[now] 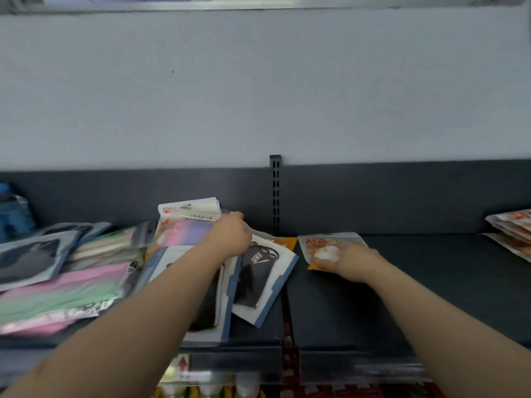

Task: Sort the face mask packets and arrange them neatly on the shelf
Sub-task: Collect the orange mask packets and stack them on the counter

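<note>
Gripping orange pkt [327, 245], R hand [352, 264]

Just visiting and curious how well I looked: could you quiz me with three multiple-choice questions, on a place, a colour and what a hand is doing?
1. Where does the orange plastic packet with red letters lie? A. on the left pile; B. on the dark grey shelf, right of the slotted post; C. on the far-right stack.
2. What colour is the mask in the white, blue-edged packet? A. pink; B. green; C. black.
3. What is the right hand doing? A. hanging free; B. resting on the orange packet; C. holding a bottle.
B: it lies just beside the post. C: dark fabric shows through. B: its fingers cover the packet's corner.
</note>
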